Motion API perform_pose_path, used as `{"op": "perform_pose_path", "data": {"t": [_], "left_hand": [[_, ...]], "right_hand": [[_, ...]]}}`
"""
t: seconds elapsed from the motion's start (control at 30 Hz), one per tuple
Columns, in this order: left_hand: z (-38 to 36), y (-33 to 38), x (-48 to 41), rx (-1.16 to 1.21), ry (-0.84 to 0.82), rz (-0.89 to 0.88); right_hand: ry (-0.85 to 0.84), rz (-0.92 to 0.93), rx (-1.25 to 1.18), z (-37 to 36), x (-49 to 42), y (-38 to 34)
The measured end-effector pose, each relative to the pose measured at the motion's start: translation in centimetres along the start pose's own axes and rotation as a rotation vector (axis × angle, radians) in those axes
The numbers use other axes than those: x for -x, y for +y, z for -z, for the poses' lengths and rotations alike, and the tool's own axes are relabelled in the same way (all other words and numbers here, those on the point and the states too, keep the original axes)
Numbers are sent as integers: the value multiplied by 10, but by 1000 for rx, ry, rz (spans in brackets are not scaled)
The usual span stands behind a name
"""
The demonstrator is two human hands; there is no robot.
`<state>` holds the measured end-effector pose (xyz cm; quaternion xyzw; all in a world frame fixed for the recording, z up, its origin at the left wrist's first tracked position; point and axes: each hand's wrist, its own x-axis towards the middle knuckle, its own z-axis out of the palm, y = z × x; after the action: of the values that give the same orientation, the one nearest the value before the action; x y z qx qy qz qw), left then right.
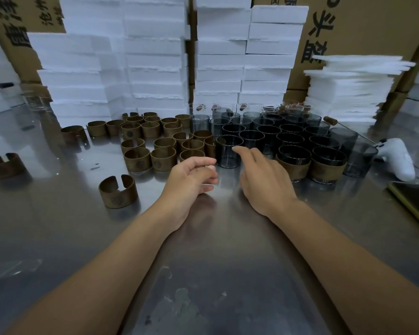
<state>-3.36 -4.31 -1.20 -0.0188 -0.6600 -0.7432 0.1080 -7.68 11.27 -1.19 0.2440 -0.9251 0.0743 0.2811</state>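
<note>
Only two sleeved cups (294, 157) stand finished at front right on the steel table (58, 226). Many loose sleeves (137, 159) remain. The right hand (264, 182), fingers outstretched and holding nothing, reaches for the nearest bare glass (228, 154). The left hand (189, 182) hangs loosely curled and empty.

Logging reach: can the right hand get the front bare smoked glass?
Likely yes: the right hand is open, fingertips right by the glass, which stands at the front with only bare table before it.
</note>
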Motion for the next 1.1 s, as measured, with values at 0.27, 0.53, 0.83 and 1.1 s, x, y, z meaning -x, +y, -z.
{"op": "perform_pose_path", "data": {"t": [0.27, 0.53, 0.83, 1.1], "left_hand": [[-3, 0, -4, -149, 1, 16], [-1, 0, -10, -74, 39, -6], [-5, 3, -8, -236, 45, -171], [-12, 10, 6, -558, 156, -614]], "right_hand": [[-101, -185, -12, -18, -19, 2], [-42, -201, -263, -15, -10, 1], [36, -354, -652, -21, -14, -15], [-25, -452, -950, -16, -14, -24]]}}
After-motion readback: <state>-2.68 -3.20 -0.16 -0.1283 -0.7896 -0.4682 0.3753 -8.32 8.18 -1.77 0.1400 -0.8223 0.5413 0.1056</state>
